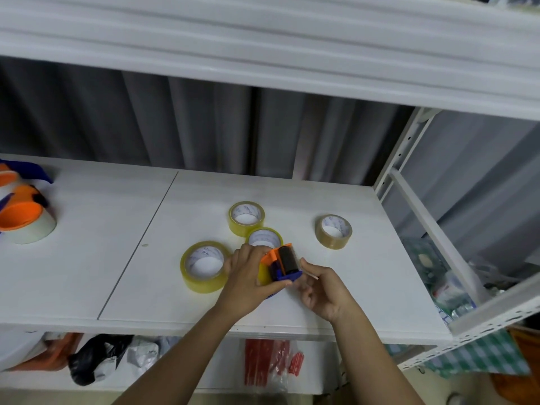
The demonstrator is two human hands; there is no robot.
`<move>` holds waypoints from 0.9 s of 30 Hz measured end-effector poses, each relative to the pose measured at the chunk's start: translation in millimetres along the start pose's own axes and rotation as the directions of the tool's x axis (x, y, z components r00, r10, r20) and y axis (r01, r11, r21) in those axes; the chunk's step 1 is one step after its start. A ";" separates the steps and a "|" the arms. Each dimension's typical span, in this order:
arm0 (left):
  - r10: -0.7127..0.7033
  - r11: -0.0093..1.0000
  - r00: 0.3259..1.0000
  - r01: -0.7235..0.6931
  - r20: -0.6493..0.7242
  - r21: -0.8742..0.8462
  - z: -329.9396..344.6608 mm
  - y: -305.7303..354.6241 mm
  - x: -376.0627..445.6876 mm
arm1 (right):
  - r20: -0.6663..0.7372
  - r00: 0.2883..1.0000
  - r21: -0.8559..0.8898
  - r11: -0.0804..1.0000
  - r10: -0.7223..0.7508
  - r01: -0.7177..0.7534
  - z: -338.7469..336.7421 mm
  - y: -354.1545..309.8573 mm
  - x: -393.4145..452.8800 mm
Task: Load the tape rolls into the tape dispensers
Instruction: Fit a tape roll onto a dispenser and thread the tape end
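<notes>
A white shelf is seen from above, with a grey curtain hung behind it and another white shelf board overhead. Under the shelf, bags and a red packet are stashed on a lower level.

Over at the far left edge, a pile of orange and blue tape dispensers is parked, one of them sat on a clear roll.

Four loose tape rolls are laid flat near the middle: a big yellowish roll just beside the left hand, a yellowish roll further back, another yellowish roll touching it and partly hidden behind the hands, and a brownish roll off to the right, well apart from the rest.

The orange and blue tape dispenser (black roller facing up, a yellow roll already tucked in it) is held just above the shelf. The left hand is wrapped round it, grip clamped on its body. The right hand is pinched on something thin at the dispenser's right side, probably the tape end, too small to tell.
</notes>
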State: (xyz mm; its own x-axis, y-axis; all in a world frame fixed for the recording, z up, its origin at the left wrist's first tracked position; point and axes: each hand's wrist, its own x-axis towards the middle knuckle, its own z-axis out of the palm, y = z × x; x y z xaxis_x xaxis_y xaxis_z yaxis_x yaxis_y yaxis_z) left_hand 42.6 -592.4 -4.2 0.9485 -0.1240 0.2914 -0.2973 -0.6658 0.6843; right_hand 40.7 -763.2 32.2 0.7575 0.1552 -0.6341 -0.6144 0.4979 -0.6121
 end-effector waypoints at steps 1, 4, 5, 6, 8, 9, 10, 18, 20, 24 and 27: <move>0.005 1.000 1.000 -0.005 0.004 0.004 0.1 1.7 -0.1 | -0.028 0.999 0.020 1.000 -0.023 0.024 -0.7 -0.7 1.5; -0.019 1.000 1.000 0.019 -0.001 -0.009 -0.6 4.5 -1.4 | -0.199 0.972 0.058 0.989 -0.125 0.139 -2.1 -1.6 4.6; -0.036 0.999 0.999 0.036 -0.015 -0.023 -0.8 3.8 -2.4 | -0.254 0.949 0.007 0.981 -0.188 0.196 -4.2 -0.6 4.3; -0.052 0.998 0.998 0.051 -0.027 -0.037 -1.0 2.7 -3.5 | -0.295 0.913 -0.105 0.960 -0.281 0.261 -6.4 0.3 3.4; -0.062 0.997 0.998 0.060 -0.031 -0.049 -1.6 1.9 -4.4 | -0.279 0.813 -0.360 0.840 -0.512 0.406 -8.1 1.2 0.6; -0.061 0.997 0.998 0.060 -0.030 -0.048 -1.6 2.1 -4.3 | -0.226 0.763 -0.445 0.761 -0.605 0.472 -6.4 -0.3 -2.2; -0.061 0.997 0.998 0.060 -0.031 -0.044 -1.6 2.4 -4.2 | -0.167 0.725 -0.503 0.690 -0.668 0.520 -2.9 -3.0 -6.1; -0.069 0.996 0.997 0.066 -0.042 -0.060 -2.6 6.2 -5.6 | 0.062 0.844 -0.578 0.670 -0.533 0.466 15.6 -8.5 -16.4; -0.071 0.996 0.996 0.068 -0.050 -0.058 -3.3 6.1 -6.3 | 0.043 0.847 -0.543 0.699 -0.530 0.465 18.3 -9.5 -15.7; -0.088 0.994 0.994 0.083 -0.068 -0.068 -3.8 5.2 -7.2 | 0.030 0.797 -0.555 0.653 -0.603 0.515 20.6 -13.5 -14.7; -0.089 0.994 0.993 0.084 -0.079 -0.064 -3.1 5.3 -7.0 | 0.036 0.776 -0.564 0.628 -0.630 0.536 21.5 -15.4 -13.4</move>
State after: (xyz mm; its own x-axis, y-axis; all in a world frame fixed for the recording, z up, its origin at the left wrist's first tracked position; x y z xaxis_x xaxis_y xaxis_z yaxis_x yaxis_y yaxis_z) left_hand 34.1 -592.7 -0.5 0.9597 -0.0056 0.2810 -0.2227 -0.6252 0.7481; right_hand 44.7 -754.6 60.3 0.9826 -0.1626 -0.0897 -0.1045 -0.0851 -0.9909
